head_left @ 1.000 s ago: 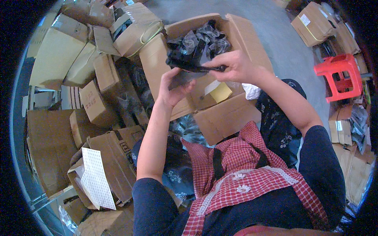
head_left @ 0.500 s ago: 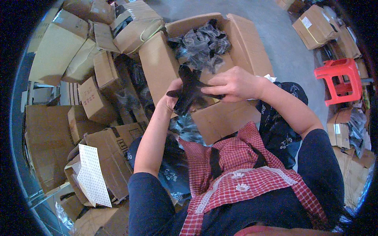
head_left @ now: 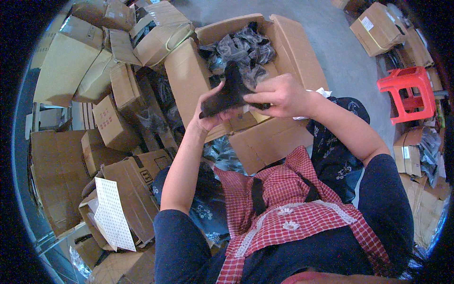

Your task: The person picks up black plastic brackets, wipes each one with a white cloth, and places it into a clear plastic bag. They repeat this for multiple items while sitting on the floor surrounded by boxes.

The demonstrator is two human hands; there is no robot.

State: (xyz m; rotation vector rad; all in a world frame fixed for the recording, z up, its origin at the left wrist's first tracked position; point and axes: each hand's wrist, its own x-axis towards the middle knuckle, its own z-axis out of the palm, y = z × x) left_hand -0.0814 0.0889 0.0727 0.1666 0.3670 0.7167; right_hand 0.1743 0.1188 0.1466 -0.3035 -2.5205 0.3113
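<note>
Over the near side of the open carton (head_left: 299, 49), a black piece (head_left: 228, 97) is held up between two hands! It is laid across the left hand (head_left: 204, 118), whose thumb is set at its upper left edge; the fingers are tucked beneath and mostly covered, so how tightly they are closed cannot be told. At the piece's right side, its edge is pinched by the right hand (head_left: 281, 97), thumb and fingers clamped together on it. One narrow tip is pointed up and away, clear of both hands.

Just behind, dark bags (head_left: 243, 45) are heaped in the carton, the lower part of the heap blocked from sight by the piece. Below the hands, the near flap (head_left: 269, 144) is folded out toward the apron (head_left: 283, 184), with clear bags (head_left: 224, 154) seen beside it. On the left, boxes (head_left: 118, 123) are crowded close; well off to the right, a red stool (head_left: 407, 94) is seen.
</note>
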